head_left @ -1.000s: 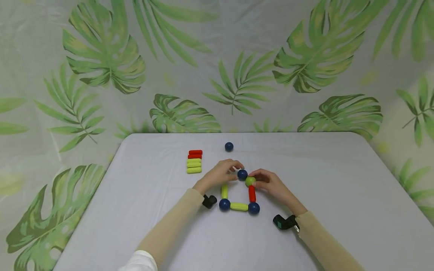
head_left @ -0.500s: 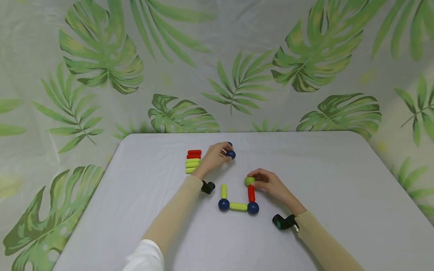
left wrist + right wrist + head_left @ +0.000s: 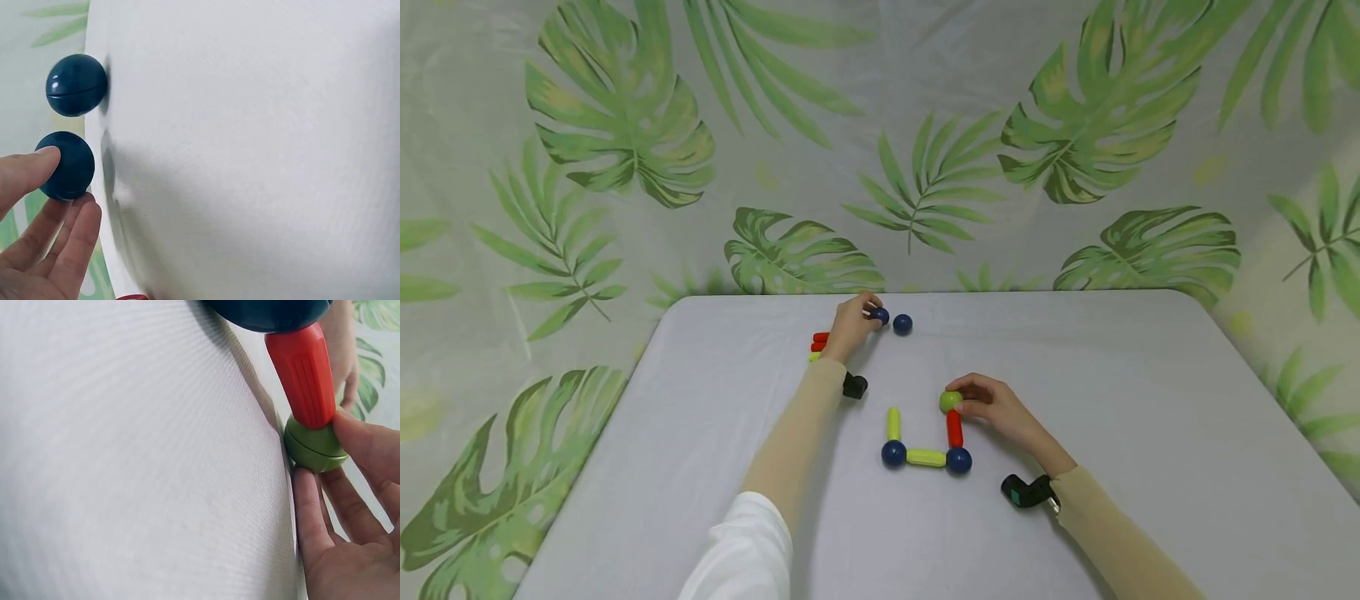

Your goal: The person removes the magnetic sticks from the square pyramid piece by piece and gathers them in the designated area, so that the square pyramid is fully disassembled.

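Near the table's back edge my left hand (image 3: 852,327) pinches a dark blue ball (image 3: 67,167) between thumb and fingers. Just right of it in the head view lies a second blue ball (image 3: 902,324). My right hand (image 3: 1000,410) holds a green ball (image 3: 315,447) between thumb and fingertips. A red rod (image 3: 303,375) joins that green ball to a blue corner ball (image 3: 958,461). From there a yellow-green rod (image 3: 927,457) runs left to another blue ball (image 3: 893,454), where an upright-pointing yellow-green rod (image 3: 893,423) leads away toward the back.
Loose red rods (image 3: 820,342) show beside my left forearm, with a yellow-green rod (image 3: 815,357) below them; the forearm hides the others of the pile. The white table (image 3: 1075,358) ends at a leaf-print cloth backdrop (image 3: 955,167).
My left hand has carried a blue ball from beside the green ball to the back left, beside the other loose blue ball. My right hand stays on the green ball.
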Demonstrator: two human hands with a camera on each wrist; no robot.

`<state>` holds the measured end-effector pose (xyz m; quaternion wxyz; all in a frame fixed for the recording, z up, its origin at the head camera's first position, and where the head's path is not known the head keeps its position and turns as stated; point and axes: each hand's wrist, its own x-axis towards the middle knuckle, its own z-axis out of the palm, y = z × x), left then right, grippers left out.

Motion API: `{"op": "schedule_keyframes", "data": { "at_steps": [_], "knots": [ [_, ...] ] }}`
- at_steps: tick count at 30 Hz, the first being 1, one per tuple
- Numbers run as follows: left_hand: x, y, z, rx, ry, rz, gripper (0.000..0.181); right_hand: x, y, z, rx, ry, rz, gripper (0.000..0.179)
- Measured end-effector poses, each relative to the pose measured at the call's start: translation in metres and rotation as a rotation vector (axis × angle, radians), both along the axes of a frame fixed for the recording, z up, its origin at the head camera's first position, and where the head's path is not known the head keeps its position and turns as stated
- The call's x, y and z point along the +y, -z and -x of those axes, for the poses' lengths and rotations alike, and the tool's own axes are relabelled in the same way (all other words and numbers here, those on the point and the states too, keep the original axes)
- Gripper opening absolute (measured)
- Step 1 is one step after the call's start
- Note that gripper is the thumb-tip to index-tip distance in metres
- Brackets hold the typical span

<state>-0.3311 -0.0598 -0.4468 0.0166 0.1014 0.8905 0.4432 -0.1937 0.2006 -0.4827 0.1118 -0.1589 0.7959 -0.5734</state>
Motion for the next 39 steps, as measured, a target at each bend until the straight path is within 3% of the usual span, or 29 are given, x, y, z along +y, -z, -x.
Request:
{"op": "schedule_keyframes", "data": {
  "at_steps": [10,15,20,22,24,28,31,34,39],
  "knots": [
    [0.003,0.005,0.002,0.016,0.007,0.073,0.027,-0.001,-0.002,-0.001,-0.008,0.008,-0.01,0.028],
    [-0.002,0.005,0.001,-0.003,0.023,0.062,0.035,-0.001,-0.002,-0.001,-0.004,0.005,-0.016,0.028],
    [-0.01,-0.002,-0.007,0.064,0.044,0.034,0.038,-0.001,-0.001,-0.001,0.003,0.005,-0.018,0.028],
    [-0.013,-0.007,-0.015,0.084,0.098,0.001,0.037,0.0,-0.001,-0.001,0.005,0.002,-0.017,0.028],
    [-0.017,-0.012,-0.027,0.061,0.21,-0.024,0.035,0.0,-0.002,-0.001,0.007,0.0,-0.017,0.028],
    [-0.024,-0.019,-0.058,-0.122,0.524,0.002,0.034,0.0,-0.003,0.0,0.018,-0.002,-0.02,0.028],
    [-0.024,-0.018,-0.081,-0.255,0.685,0.074,0.034,-0.001,-0.004,0.0,0.018,-0.002,-0.022,0.027],
    [-0.023,-0.012,-0.098,-0.293,0.731,0.138,0.033,-0.001,-0.004,0.0,0.012,0.001,-0.028,0.028],
    [-0.02,-0.002,-0.112,-0.247,0.689,0.151,0.022,-0.003,-0.004,-0.001,0.001,0.009,-0.031,0.028]
  ]
}}
